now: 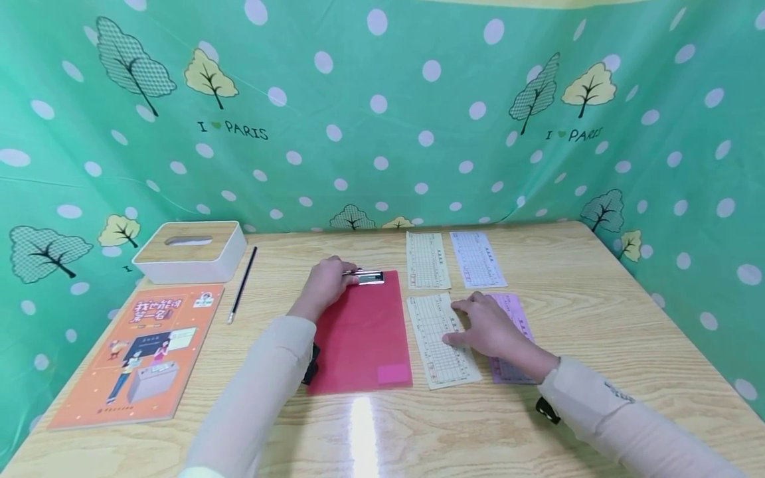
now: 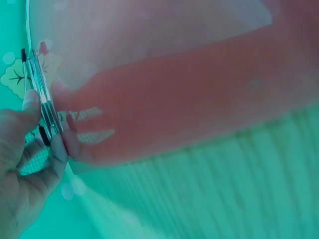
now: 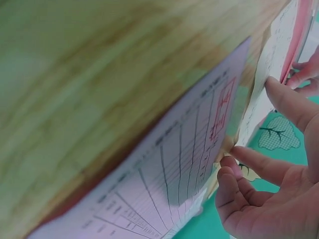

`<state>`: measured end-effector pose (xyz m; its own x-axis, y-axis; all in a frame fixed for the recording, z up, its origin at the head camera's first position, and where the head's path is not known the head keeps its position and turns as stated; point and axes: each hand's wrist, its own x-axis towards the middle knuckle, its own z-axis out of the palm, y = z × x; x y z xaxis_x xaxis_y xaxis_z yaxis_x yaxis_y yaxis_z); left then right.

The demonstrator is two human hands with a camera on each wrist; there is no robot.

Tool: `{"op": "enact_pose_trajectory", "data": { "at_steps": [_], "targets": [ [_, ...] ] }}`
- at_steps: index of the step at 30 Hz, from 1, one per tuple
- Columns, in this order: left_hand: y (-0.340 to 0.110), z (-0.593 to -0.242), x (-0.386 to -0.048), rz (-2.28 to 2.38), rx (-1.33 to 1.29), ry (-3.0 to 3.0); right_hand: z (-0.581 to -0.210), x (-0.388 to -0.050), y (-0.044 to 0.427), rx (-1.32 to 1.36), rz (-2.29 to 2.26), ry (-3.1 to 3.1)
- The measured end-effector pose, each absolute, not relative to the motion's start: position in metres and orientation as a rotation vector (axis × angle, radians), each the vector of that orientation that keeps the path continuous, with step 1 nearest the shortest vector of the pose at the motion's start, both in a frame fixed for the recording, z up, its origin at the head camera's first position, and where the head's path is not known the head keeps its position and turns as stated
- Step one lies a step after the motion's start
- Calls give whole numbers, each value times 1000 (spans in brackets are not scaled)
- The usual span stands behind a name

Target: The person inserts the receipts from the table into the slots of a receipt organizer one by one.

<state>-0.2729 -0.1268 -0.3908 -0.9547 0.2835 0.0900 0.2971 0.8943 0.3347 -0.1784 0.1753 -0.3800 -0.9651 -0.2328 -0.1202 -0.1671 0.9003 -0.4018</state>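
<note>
A red clipboard (image 1: pixel 364 338) with a silver metal clip (image 1: pixel 367 277) lies on the table. My left hand (image 1: pixel 329 285) is at its top edge and pinches the clip, thumb on one side and fingers on the other in the left wrist view, where the clip (image 2: pixel 46 94) shows up close. Right of the clipboard lies a whitish printed form (image 1: pixel 439 352). My right hand (image 1: pixel 487 325) touches this form with thumb and index finger spread apart, the other fingers bent. Below that hand lies a purple form (image 1: pixel 508 372), partly covered by it; its printed face (image 3: pixel 174 149) shows in the right wrist view.
Two more forms, one pale yellow (image 1: pixel 427 261) and one lilac (image 1: pixel 478 260), lie behind the right hand. At left are a tissue box (image 1: pixel 191 265), a pencil (image 1: pixel 242 289) and an orange book (image 1: pixel 143 358). A green dotted cloth (image 1: pixel 382 166) stands behind the table.
</note>
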Motion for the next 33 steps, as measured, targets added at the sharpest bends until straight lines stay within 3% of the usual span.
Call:
{"op": "enact_pose_trajectory", "data": {
  "at_steps": [22,33],
  "targets": [
    [-128,-385,-275,-652,-422,-3103,-373,-165,175,-338,-458,2888],
    [-128,-387,-274,-661,-408,-3104,-371,-161,170,-190,-630,2878]
  ]
}}
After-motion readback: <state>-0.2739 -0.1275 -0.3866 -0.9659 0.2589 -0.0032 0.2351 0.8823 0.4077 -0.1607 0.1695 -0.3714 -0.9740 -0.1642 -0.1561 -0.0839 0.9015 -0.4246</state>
